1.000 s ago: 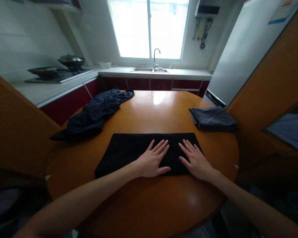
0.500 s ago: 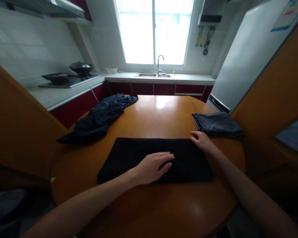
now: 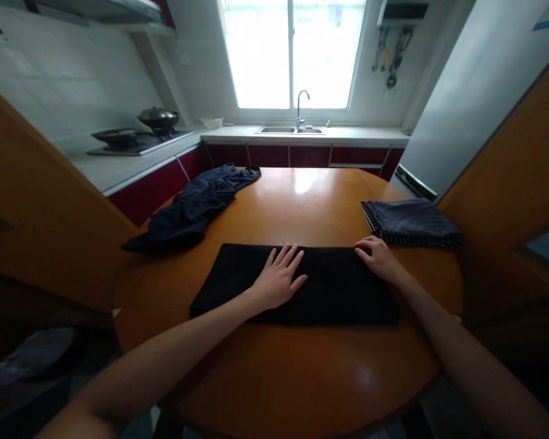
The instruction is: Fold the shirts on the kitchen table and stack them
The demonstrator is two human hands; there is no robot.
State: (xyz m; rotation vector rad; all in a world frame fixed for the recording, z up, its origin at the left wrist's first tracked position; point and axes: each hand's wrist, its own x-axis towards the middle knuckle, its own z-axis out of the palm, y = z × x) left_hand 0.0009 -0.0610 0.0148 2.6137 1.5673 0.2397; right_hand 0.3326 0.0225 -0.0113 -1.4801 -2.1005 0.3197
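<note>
A folded black cloth lies as a long flat rectangle on the wooden table in front of me. My left hand rests flat on its middle with fingers spread, fingertips close to the far edge. At the far right corner, my right hand has its fingers bent and its thumb close to them, pinching the cloth's edge. What kind of garment the cloth is cannot be made out.
A crumpled dark navy garment lies at the table's far left. Folded grey cloth with a black-and-white patterned edge sits on the right. Beyond are a stove with pans, a sink and a fridge.
My left hand has slid toward the cloth's far edge and spread its fingers. My right hand stays at the far right corner, its fingers more bent. The camera view has shifted slightly.
</note>
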